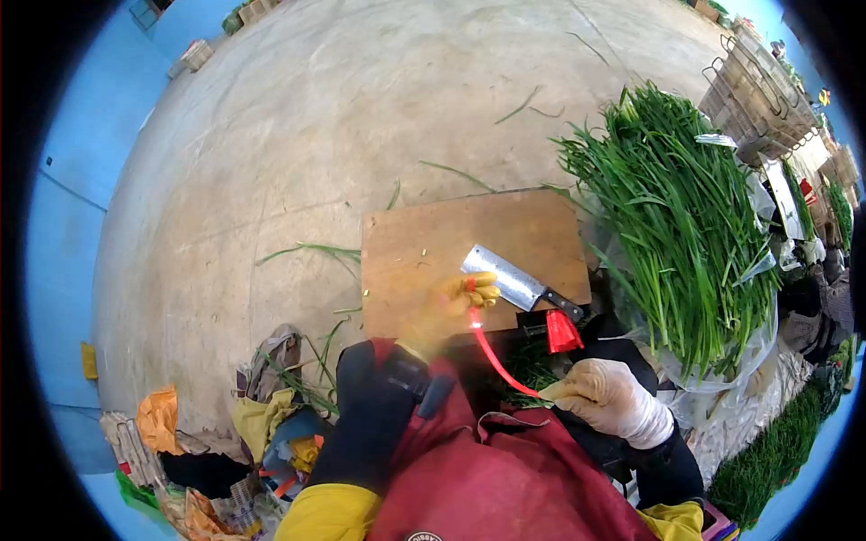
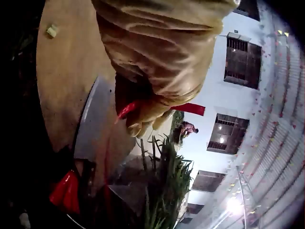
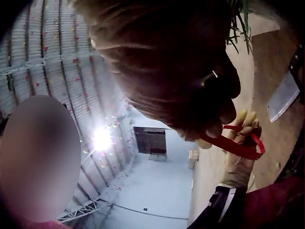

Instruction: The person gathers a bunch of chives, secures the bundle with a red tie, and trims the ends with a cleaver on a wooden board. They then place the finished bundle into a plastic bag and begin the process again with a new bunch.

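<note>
A red strip (image 1: 492,357) runs between my two gloved hands over my lap. My left hand (image 1: 448,305), in a yellowish glove and blurred at the wrist, holds its upper end above the board. In the left wrist view the strip's end (image 2: 193,109) sticks out past the curled fingers. My right hand (image 1: 606,399), in a pale glove, pinches the lower end near a bit of green leaf. A cleaver (image 1: 507,278) with a black handle lies on the wooden board (image 1: 406,243), beside the left fingertips. More red strips (image 1: 564,332) hang in a bunch at the board's near edge.
A large heap of long green leafy stalks (image 1: 672,234) lies on clear plastic to the right. Crates (image 1: 753,99) stand behind it. Bags and cloths (image 1: 194,460) lie at the left. Loose stalks (image 1: 311,249) are scattered on the concrete floor (image 1: 253,135).
</note>
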`<state>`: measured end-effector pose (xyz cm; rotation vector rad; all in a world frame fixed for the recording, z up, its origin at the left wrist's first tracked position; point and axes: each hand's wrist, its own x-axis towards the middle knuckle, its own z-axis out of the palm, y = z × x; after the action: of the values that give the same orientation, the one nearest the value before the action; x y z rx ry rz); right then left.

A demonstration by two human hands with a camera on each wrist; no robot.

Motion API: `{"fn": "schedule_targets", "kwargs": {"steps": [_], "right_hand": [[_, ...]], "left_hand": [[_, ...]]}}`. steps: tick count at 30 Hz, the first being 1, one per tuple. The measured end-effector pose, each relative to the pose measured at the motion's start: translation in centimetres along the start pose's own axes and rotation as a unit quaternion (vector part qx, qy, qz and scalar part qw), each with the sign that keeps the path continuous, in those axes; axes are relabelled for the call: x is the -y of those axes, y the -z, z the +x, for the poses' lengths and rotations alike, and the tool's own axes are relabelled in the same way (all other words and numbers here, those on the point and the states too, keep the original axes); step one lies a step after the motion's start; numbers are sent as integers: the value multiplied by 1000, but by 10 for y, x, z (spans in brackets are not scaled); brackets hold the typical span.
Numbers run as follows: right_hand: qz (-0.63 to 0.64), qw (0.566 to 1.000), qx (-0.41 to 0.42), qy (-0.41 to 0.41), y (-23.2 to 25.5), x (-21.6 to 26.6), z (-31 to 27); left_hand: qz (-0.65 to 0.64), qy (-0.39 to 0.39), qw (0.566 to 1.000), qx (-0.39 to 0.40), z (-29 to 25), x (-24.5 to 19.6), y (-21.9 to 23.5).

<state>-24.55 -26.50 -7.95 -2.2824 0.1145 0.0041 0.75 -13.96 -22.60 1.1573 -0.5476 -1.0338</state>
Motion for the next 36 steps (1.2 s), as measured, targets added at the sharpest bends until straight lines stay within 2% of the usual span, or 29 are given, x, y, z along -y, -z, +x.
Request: {"fn": "schedule_targets", "kwargs": {"steps": [3, 6, 9, 10, 12, 13, 15, 16, 18, 19, 21, 22, 24, 25, 26, 27, 29, 30, 33, 35, 36], "right_hand": [[23, 1000, 13, -3, 0, -2, -2], [-62, 997, 40, -16, -4, 0, 3], [-74, 996, 33, 22, -30, -12, 13], [-143, 988, 25, 61, -37, -16, 18], [-167, 984, -28, 48, -48, -29, 30], [-181, 981, -56, 42, -52, -38, 38], [-243, 969, -44, -7, -65, -59, 56], [-253, 965, -65, -19, -72, -69, 64], [-299, 951, -42, -65, -100, -111, 83], [-321, 943, -29, -85, -107, -117, 92], [-278, 946, -69, -152, -116, -120, 103], [-257, 944, -91, -187, -117, -121, 108], [-243, 952, -110, -147, -152, -167, 113], [-238, 955, -119, -132, -147, -161, 116], [-262, 941, -93, -192, -143, -153, 115], [-285, 930, -22, -231, -131, -132, 120], [-249, 938, -22, -242, -128, -125, 125], [-186, 952, -69, -232, -129, -125, 124], [-173, 953, -23, -248, -118, -108, 122], [-183, 965, -44, -180, -159, -142, 121], [-188, 970, -54, -143, -161, -140, 123]], "left_hand": [[190, -75, 979, -21, 3, 10, 27], [322, -84, 939, -89, 19, 10, 57], [363, -196, 908, -76, 51, 40, 79], [314, -152, 931, -108, 52, 30, 74], [209, -54, 962, -167, 48, 15, 66], [224, -24, 962, -152, 46, 22, 79], [255, 35, 958, -124, 38, 48, 121], [305, 26, 944, -120, 36, 63, 140], [405, 8, 907, -113, 31, 83, 170], [496, -28, 863, -91, 28, 65, 160], [657, -99, 745, -47, 24, 30, 142], [663, -76, 743, -45, 26, 25, 142], [670, -33, 741, -30, 35, 21, 137], [682, -55, 729, -26, 38, 27, 140], [693, -78, 716, -21, 39, 32, 142], [702, -101, 704, -16, 42, 38, 141], [723, 29, 689, 51, 40, 18, 115], [729, 95, 673, 83, 38, 10, 105], [646, -28, 762, 30, 29, 47, 128], [640, -90, 763, 25, 23, 40, 117], [637, -121, 761, 20, 20, 37, 112]]}}
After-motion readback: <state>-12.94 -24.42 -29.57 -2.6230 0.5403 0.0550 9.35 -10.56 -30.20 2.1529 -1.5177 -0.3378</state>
